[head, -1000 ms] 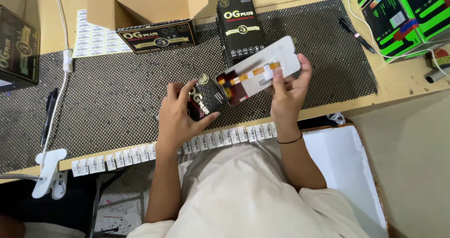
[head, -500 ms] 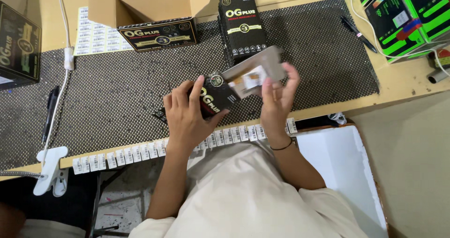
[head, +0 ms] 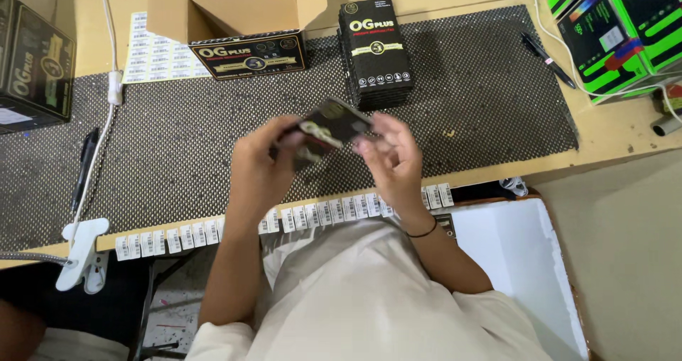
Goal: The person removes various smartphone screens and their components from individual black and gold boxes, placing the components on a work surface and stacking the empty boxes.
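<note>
Both hands [head: 259, 165] [head: 394, 155] now closed round the shut black box [head: 330, 126], insert gone.

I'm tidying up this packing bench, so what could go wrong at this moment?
The small black pack is held in the air between the left hand and right hand, blurred with motion; it could slip onto the dotted mat. The row of label stickers along the bench edge sits just under the forearms and might get brushed loose. The stack of black packs stands close ahead and could be knocked.
</note>
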